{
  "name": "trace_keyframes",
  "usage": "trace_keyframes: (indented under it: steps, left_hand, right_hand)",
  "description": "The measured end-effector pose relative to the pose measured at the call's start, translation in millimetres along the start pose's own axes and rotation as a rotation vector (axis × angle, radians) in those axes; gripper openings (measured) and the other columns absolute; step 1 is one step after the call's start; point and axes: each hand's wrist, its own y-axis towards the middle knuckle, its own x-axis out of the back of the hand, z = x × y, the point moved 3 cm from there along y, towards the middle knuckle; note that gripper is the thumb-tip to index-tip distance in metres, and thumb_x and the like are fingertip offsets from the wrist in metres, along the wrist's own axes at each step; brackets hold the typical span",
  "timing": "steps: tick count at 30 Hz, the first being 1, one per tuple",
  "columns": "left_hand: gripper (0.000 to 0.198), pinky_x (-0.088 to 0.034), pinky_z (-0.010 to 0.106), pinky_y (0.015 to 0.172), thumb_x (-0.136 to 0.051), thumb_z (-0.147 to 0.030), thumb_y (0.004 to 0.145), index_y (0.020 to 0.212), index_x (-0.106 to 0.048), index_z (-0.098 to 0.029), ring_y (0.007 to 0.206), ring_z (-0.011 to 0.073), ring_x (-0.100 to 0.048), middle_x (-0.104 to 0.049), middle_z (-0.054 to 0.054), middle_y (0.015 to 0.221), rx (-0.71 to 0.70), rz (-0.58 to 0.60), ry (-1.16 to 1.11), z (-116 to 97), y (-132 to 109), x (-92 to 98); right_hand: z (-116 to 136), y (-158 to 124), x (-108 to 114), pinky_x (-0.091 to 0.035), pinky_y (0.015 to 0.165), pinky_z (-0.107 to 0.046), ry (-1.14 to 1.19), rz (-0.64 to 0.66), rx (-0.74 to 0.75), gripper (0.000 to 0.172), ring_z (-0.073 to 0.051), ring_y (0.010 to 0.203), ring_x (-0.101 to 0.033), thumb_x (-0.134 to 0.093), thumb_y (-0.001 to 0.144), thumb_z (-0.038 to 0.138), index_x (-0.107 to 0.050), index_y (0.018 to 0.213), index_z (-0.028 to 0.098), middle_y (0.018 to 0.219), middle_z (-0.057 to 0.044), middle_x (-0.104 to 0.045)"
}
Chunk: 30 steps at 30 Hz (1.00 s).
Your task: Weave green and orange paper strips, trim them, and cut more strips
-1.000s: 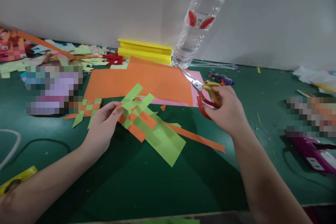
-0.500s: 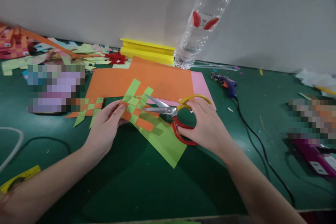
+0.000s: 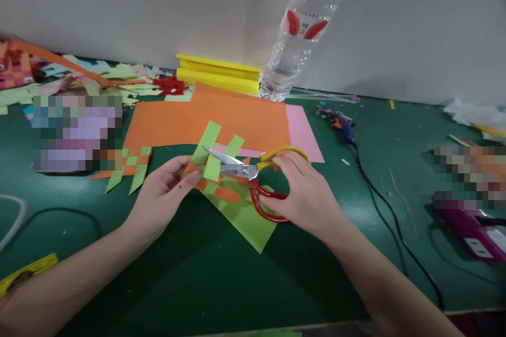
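Note:
My left hand [image 3: 168,184] pinches the left edge of a woven piece of green and orange paper strips [image 3: 213,167]. In my right hand [image 3: 304,189] is a pair of scissors [image 3: 247,170] with one yellow and one red handle loop. Their blades are parted and reach in among the green strips, with the lower blade partly hidden behind paper. Beneath the woven piece lies a green paper sheet [image 3: 253,224] on the table. A second woven green and orange piece [image 3: 132,160] rests left of my left hand.
Orange paper [image 3: 166,121] and pink paper [image 3: 304,129] lie behind my hands. A plastic bottle [image 3: 290,58] stands by the wall beside folded yellow paper [image 3: 217,76]. At right are a corded glue gun [image 3: 342,124] and a purple power strip [image 3: 470,226]. Paper scraps [image 3: 90,76] cover the back left.
The scissors have moved left, so the blades now reach in among the green strips. A green strip now stands up across the blades, and the woven piece is tilted differently.

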Motion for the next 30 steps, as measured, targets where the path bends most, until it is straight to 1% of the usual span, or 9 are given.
trace_keyframes:
  steps: [3, 6, 13, 18, 22, 24, 26, 28, 30]
  left_hand:
    - [0.032, -0.054, 0.029, 0.078, -0.07, -0.044, 0.081, 0.105, -0.068, -0.022, 0.091, 0.0217, -0.069, -0.073, 0.006, 0.102, 0.0, 0.048, 0.041, 1.8, 0.6, 0.3]
    - [0.03, -0.053, 0.026, 0.073, -0.07, -0.044, 0.081, 0.103, -0.068, -0.023, 0.084, 0.0193, -0.068, -0.074, 0.004, 0.095, -0.003, 0.056, 0.091, 3.3, 1.3, 1.6]
    - [0.03, -0.053, 0.026, 0.071, -0.071, -0.043, 0.08, 0.101, -0.068, -0.022, 0.079, 0.018, -0.067, -0.073, 0.003, 0.088, 0.014, 0.038, 0.076, 3.9, 2.0, 1.3]
    - [0.033, -0.055, 0.03, 0.08, -0.071, -0.043, 0.081, 0.106, -0.066, -0.022, 0.087, 0.0196, -0.07, -0.074, 0.004, 0.094, 0.047, 0.055, 0.02, 6.6, 2.2, 1.6]
    - [0.029, -0.055, 0.029, 0.075, -0.072, -0.039, 0.079, 0.101, -0.067, -0.021, 0.079, 0.0177, -0.069, -0.074, 0.003, 0.089, 0.051, -0.012, 0.06, 4.9, 2.2, 1.9]
    - [0.026, -0.056, 0.029, 0.074, -0.073, -0.037, 0.079, 0.098, -0.068, -0.021, 0.08, 0.018, -0.069, -0.074, 0.003, 0.09, 0.049, -0.038, 0.035, 3.8, 2.7, 1.6]
    - [0.024, -0.057, 0.03, 0.077, -0.073, -0.036, 0.078, 0.097, -0.069, -0.022, 0.084, 0.0187, -0.07, -0.074, 0.003, 0.092, 0.05, -0.028, -0.022, 3.3, 3.3, 0.8]
    - [0.023, -0.057, 0.031, 0.081, -0.073, -0.035, 0.079, 0.098, -0.069, -0.022, 0.086, 0.0191, -0.07, -0.075, 0.003, 0.094, 0.058, -0.006, -0.054, 3.0, 3.8, 0.4]
    - [0.023, -0.057, 0.031, 0.083, -0.073, -0.034, 0.08, 0.1, -0.069, -0.022, 0.087, 0.0188, -0.07, -0.075, 0.003, 0.097, 0.067, 0.009, -0.055, 2.7, 3.9, 0.4]
  right_hand:
    - [0.5, 0.1, 0.6, -0.059, 0.078, -0.043, -0.01, -0.038, 0.04, 0.038, -0.031, 0.099, -0.067, -0.062, 0.08, 0.036, -0.058, 0.11, 0.013, 0.105, -0.017, -0.069]
    - [0.3, -0.3, 0.6, -0.059, 0.078, -0.043, -0.019, -0.058, 0.074, 0.038, -0.031, 0.098, -0.068, -0.06, 0.083, 0.037, -0.058, 0.111, 0.011, 0.105, -0.019, -0.069]
    - [-3.1, -1.7, -2.5, -0.059, 0.082, -0.046, -0.002, 0.001, 0.072, 0.038, -0.031, 0.107, -0.065, -0.061, 0.084, 0.032, -0.056, 0.118, 0.015, 0.112, -0.016, -0.069]
    - [-5.9, -1.8, -4.1, -0.059, 0.081, -0.046, 0.039, 0.006, 0.037, 0.032, -0.03, 0.106, -0.066, -0.058, 0.086, 0.027, -0.057, 0.115, 0.016, 0.112, -0.015, -0.069]
    - [-8.2, -2.4, -4.8, -0.059, 0.08, -0.046, 0.109, -0.004, -0.039, 0.032, -0.031, 0.106, -0.065, -0.059, 0.084, 0.026, -0.057, 0.114, 0.016, 0.115, -0.016, -0.067]
    - [-10.7, -2.5, -5.1, -0.059, 0.081, -0.044, 0.216, -0.012, -0.103, 0.033, -0.029, 0.107, -0.065, -0.06, 0.082, 0.025, -0.056, 0.114, 0.018, 0.121, -0.015, -0.065]
    - [-14.6, -2.0, -5.1, -0.059, 0.08, -0.04, 0.377, -0.026, -0.2, 0.034, -0.026, 0.102, -0.066, -0.061, 0.081, 0.024, -0.056, 0.114, 0.019, 0.124, -0.014, -0.063]
    - [-18.9, -0.5, -4.9, -0.059, 0.075, -0.037, 0.577, -0.033, -0.319, 0.035, -0.023, 0.093, -0.068, -0.064, 0.079, 0.027, -0.058, 0.113, 0.019, 0.115, -0.012, -0.066]
    - [-22.0, 1.4, -4.7, -0.057, 0.065, -0.033, 0.783, -0.013, -0.445, 0.035, -0.02, 0.08, -0.068, -0.067, 0.078, 0.033, -0.059, 0.108, 0.018, 0.097, -0.009, -0.069]
